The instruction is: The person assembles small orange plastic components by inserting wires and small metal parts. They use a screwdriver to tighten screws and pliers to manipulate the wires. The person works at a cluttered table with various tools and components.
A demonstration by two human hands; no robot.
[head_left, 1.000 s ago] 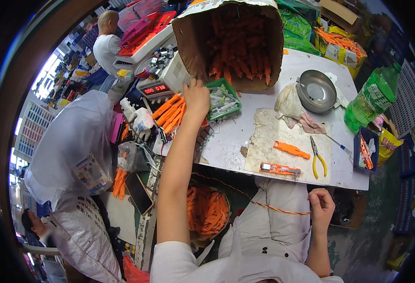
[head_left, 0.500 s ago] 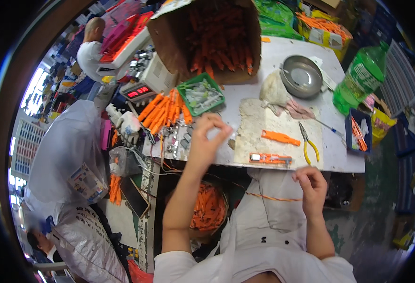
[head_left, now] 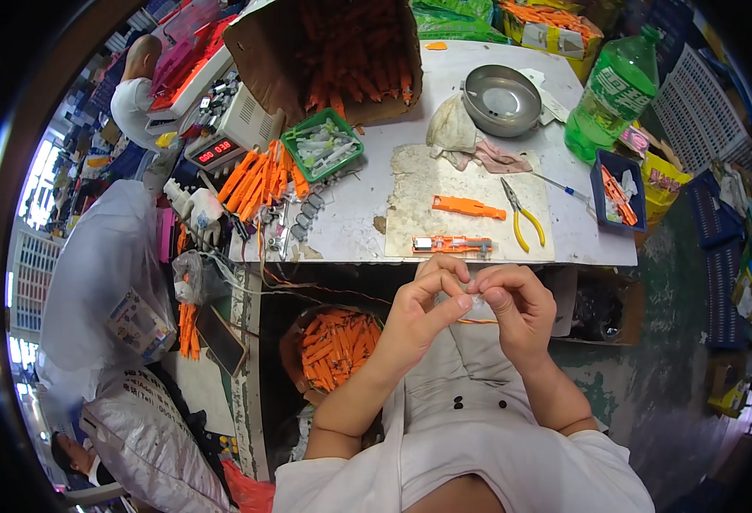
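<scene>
Just in front of the table's near edge, my left hand (head_left: pixel 427 309) and my right hand (head_left: pixel 519 313) meet with fingertips pinched together. Something small and pale seems to be between them; its kind is hidden by the fingers. Beyond them, an orange casing half (head_left: pixel 449 246) with a metal motor and grey parts lies on the stained work board (head_left: pixel 410 190). A second orange casing piece (head_left: pixel 468 207) rests further back on it, next to yellow-handled pliers (head_left: pixel 523 217). Left of the board, a green tray (head_left: pixel 339 167) holds clear plastic parts.
Orange casings (head_left: pixel 261 184) are heaped beside a power supply (head_left: pixel 243 124). A cardboard box (head_left: pixel 261 60), a metal bowl (head_left: pixel 478 107), a rag (head_left: pixel 453 128), a green bottle (head_left: pixel 617 90) and a blue bin (head_left: pixel 641 201) stand around. A wire (head_left: pixel 329 289) crosses below the table edge.
My left hand has come from beside the green tray back to the table's near edge. My right hand has moved inward to meet it. The whole view has shifted slightly.
</scene>
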